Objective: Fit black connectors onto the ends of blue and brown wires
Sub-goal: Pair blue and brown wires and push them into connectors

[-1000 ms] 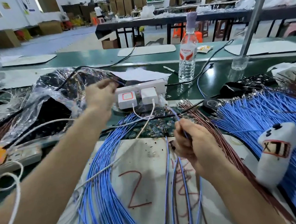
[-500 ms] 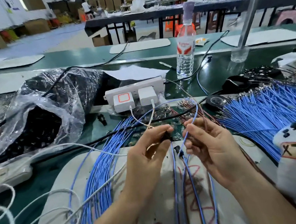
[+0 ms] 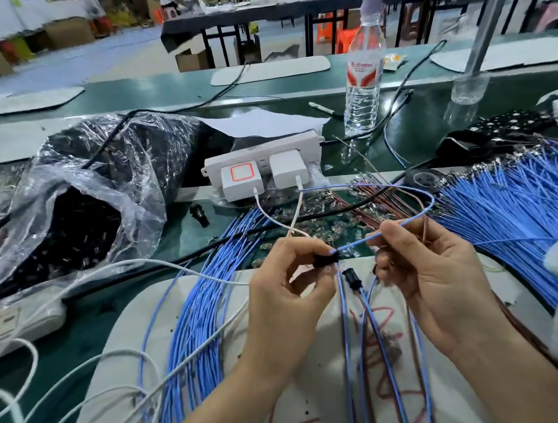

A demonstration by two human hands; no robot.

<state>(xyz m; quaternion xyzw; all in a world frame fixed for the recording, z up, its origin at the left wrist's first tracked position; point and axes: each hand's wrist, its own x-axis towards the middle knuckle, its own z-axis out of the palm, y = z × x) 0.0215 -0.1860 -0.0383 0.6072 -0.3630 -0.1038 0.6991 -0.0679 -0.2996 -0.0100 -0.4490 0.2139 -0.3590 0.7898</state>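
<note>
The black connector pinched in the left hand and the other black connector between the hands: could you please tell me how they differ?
The pinched connector is held by the left hand; no finger grips the loose connector. The pinched connector lies sideways, a blue wire from the right hand meeting its end; the loose connector points away, wires leaving its near end. Both are small and black.
</note>
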